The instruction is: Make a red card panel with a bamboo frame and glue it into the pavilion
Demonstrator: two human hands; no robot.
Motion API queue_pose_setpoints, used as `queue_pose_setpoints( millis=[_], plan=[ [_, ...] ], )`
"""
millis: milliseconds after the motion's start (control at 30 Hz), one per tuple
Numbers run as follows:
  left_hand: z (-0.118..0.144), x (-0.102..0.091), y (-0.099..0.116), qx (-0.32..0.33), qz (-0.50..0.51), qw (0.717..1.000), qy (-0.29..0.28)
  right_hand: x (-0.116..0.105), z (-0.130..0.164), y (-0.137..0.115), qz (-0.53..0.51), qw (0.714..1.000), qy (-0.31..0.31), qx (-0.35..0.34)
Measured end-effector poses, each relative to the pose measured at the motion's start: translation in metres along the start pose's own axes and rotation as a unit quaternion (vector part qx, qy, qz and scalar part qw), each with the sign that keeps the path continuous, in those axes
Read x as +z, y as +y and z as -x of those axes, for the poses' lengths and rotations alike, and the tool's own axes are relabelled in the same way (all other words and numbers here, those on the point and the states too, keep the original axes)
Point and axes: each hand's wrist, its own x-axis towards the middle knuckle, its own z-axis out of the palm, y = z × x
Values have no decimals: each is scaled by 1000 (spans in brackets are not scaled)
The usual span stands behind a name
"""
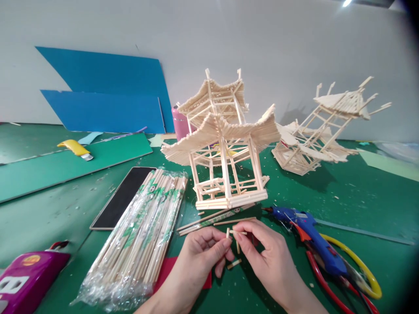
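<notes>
Both hands sit at bottom centre: left hand (199, 255) and right hand (262, 248) each have a grip closed on short pale wooden stick pieces (236, 237), pinched between fingertips over the green tabletop (343, 196). Just above stands a two-tier bamboo-stick pavilion model (225, 144). At lower left, a crinkly clear plastic bag (137, 240) holds wrapped chopsticks. A blue glue gun (310, 235) lies at right.

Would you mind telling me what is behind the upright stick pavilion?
Behind the upright stick pavilion stands a pink bottle, partly hidden by its roof. A yellow patch shows through the frame; what it is cannot be told.
</notes>
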Motion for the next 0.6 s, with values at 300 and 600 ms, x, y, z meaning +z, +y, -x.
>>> queue_pose_setpoints(
  millis=[300,600],
  plan=[
    [1,0,-2,6,-2,1000,-1,0,0,1,-2,1000,-3,-1],
    [0,-1,0,-5,2,1000,4,0,0,1,2,1000,-3,-3]
  ],
)
